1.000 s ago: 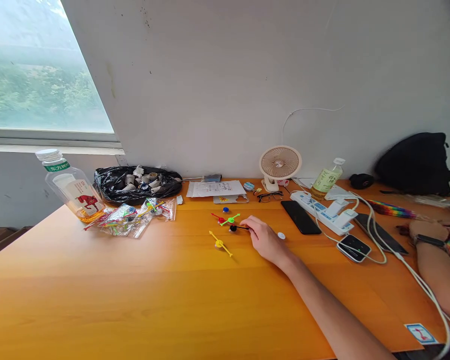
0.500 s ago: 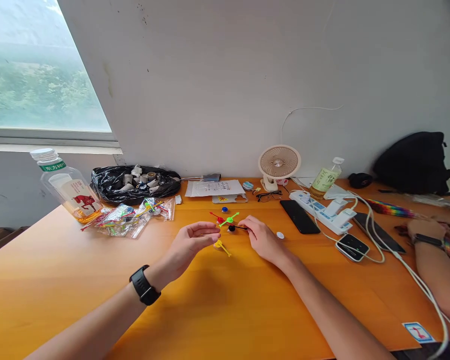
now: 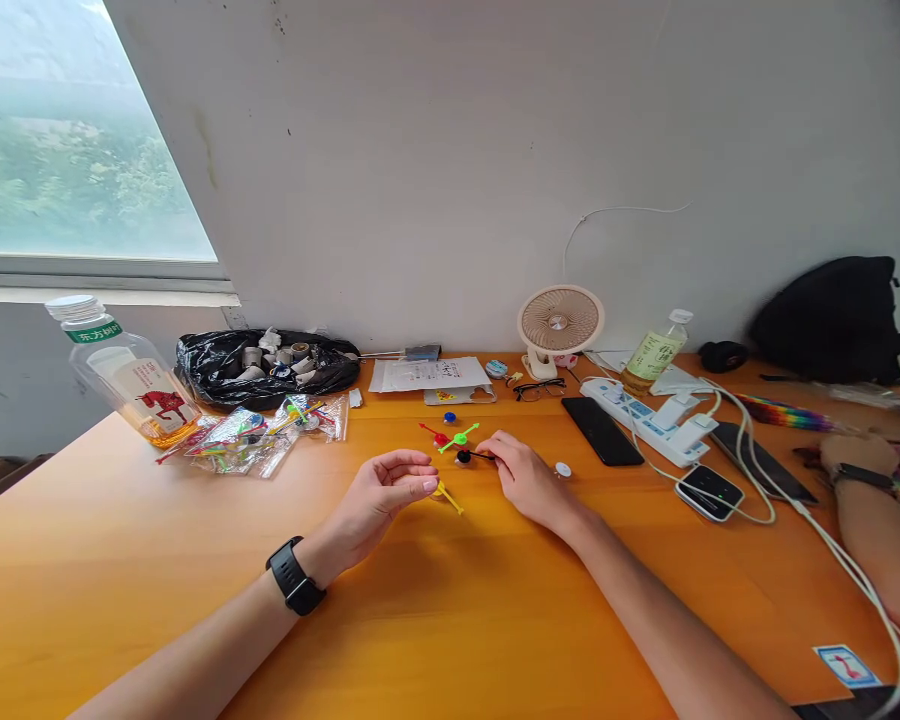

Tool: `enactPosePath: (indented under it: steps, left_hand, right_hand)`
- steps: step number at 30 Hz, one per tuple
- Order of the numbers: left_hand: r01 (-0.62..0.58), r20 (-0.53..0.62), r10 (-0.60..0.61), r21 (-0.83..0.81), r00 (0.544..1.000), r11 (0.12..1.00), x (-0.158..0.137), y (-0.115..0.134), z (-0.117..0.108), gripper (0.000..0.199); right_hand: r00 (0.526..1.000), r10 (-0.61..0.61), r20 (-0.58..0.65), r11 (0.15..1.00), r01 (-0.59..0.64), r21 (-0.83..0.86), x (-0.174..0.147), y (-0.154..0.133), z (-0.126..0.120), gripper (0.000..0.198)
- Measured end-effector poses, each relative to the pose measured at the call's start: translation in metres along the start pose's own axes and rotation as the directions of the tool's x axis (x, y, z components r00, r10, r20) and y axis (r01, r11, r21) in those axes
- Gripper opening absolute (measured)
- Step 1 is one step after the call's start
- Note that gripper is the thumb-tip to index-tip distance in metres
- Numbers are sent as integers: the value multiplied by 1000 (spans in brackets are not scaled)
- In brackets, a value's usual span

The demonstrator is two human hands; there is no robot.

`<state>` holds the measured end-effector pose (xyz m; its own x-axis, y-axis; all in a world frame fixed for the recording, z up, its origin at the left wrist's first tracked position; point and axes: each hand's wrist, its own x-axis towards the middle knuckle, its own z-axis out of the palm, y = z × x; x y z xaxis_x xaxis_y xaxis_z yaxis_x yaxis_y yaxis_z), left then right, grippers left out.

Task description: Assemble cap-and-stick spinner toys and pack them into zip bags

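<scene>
One head-worn camera looks forward and slightly down across the orange table [image 3: 157, 560] toward the white wall [image 3: 457, 150]. Both hands sit mid-frame, fairly near

Yellow spinner [image 3: 447, 495], black spinner [image 3: 466, 457], green spinner [image 3: 461, 437], red spinner [image 3: 436, 436] on an orange table [image 3: 157, 560].

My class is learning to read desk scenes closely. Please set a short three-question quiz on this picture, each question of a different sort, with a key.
1. True or false: the right hand pinches the stick of the black-headed pin.
2. Which pin lies nearest the left hand's fingertips? A red B yellow C green
3. Fill in: the left wrist wears a black ____.

Key
1. True.
2. B, the yellow pin.
3. Watch.
</scene>
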<state>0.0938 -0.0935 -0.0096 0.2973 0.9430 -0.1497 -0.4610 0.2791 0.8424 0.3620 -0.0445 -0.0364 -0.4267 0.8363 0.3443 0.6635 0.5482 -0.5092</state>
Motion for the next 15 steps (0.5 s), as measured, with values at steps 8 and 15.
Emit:
enactPosePath:
  steps: [8, 15]
  left_hand:
    - [-35, -7, 35, -1, 999, 999, -3, 3, 0, 43]
    - [-163, 18, 164, 222, 986, 961, 2, 2, -4, 35]
  right_hand:
    - [1000, -12, 6, 1000, 12, -7, 0, -4, 0, 45]
    - [1000, -22, -10, 1000, 22, 5, 0, -1, 2, 44]
